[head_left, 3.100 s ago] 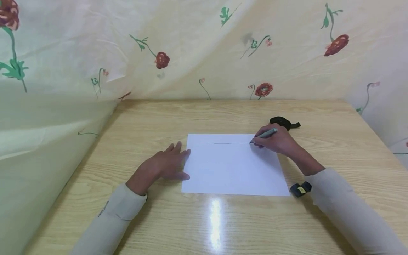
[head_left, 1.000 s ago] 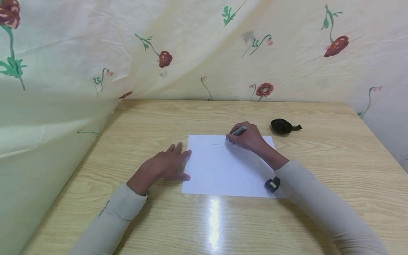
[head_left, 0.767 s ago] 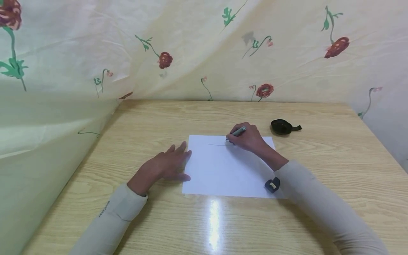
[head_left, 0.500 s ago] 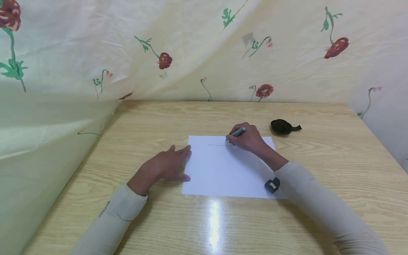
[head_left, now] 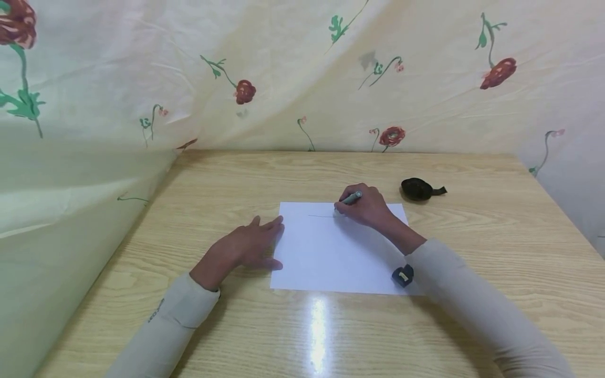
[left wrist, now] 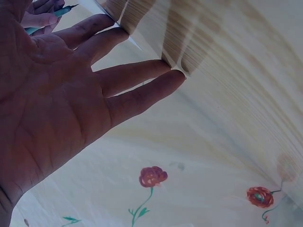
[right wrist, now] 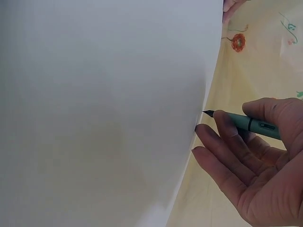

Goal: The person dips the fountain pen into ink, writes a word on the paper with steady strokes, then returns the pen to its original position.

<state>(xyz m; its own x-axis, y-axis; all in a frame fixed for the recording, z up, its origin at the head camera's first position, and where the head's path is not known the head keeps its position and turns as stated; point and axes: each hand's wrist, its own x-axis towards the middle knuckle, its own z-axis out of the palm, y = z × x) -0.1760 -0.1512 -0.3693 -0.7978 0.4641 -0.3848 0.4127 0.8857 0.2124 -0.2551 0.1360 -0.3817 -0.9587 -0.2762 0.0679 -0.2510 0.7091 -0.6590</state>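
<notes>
While the left hand [head_left: 246, 245] lies at the left edge of the white paper [head_left: 312, 257], fingers extended, thumb apart and its grip released, the right hand [head_left: 367, 206] pinches a blue-green pen [head_left: 352, 198] between thumb and fingers near the sheet's top edge. The paper lies flat on the wood-grain table [head_left: 227, 336] at the centre of the head view, and a thin dark line [head_left: 319, 216] crosses its upper part, reaching the right hand. Seen in the right wrist view, the pen's dark nib [right wrist: 208, 113] points left toward the middle of the frame; whether it touches the paper I cannot tell. In the left wrist view the straight fingers [left wrist: 142, 96] point to the upper right. A black item [head_left: 417, 189] with a short tab, its kind unclear, lies toward the upper right of the head view. A small dark block [head_left: 403, 275] sits beside the pale right sleeve [head_left: 463, 294], near the paper's lower right corner. Flowered cloth [head_left: 283, 73] hangs across the top and left of the frame
</notes>
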